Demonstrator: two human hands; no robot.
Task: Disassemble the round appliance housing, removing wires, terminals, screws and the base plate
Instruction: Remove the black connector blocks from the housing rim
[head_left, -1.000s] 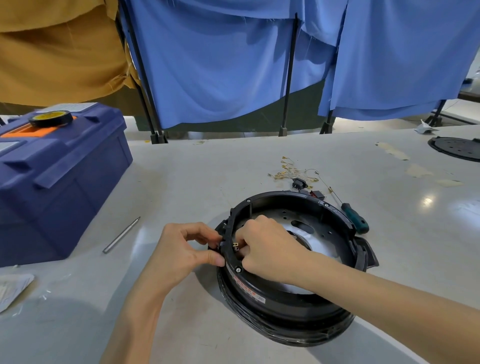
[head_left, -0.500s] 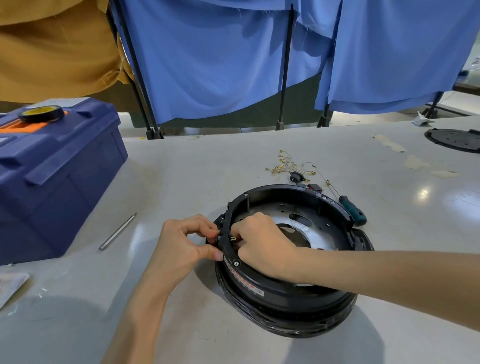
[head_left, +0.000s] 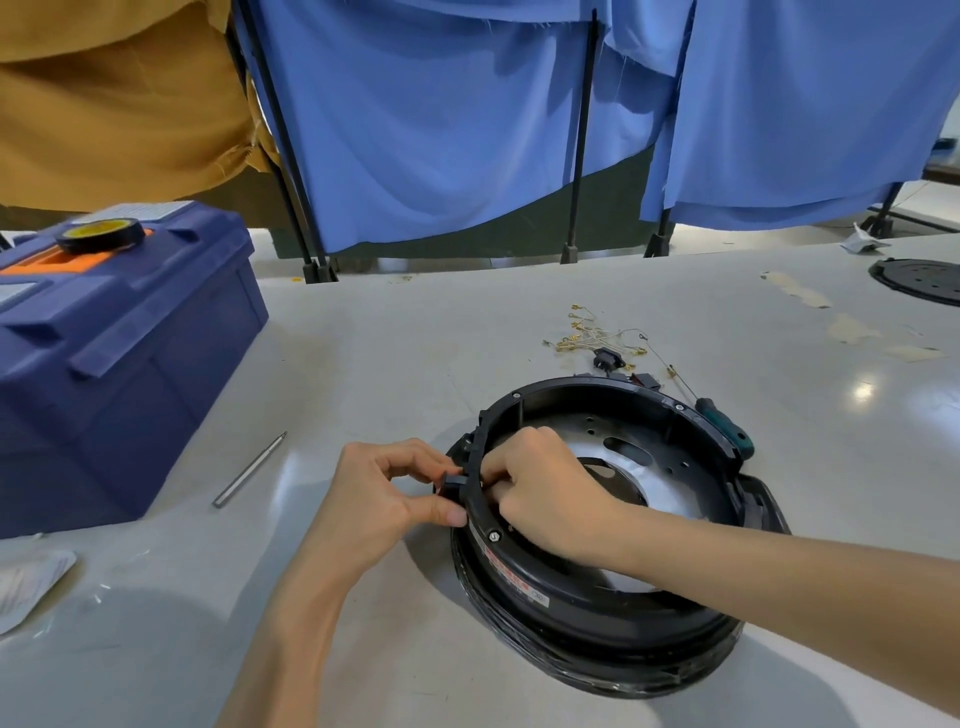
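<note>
As left hand (head_left: 382, 496) pinches a black tab (head_left: 451, 480), right hand (head_left: 545, 486) (fingers (head_left: 501, 465) curled) grips the housing rim (head_left: 597, 387).

Both bare forearms reach forward, converging. The left hand (head_left: 384, 499) pinches a small black plastic tab (head_left: 451, 480) between thumb and forefinger. The right hand (head_left: 545, 493) faces it knuckles-up, fingers curled under; what they hold is hidden.

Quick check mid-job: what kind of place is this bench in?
Most likely a repair or teardown workshop: a blue toolbox sits on the grey table, a green-handled screwdriver lies beside the round housing, and blue cloth screens hang on black stands behind.
</note>
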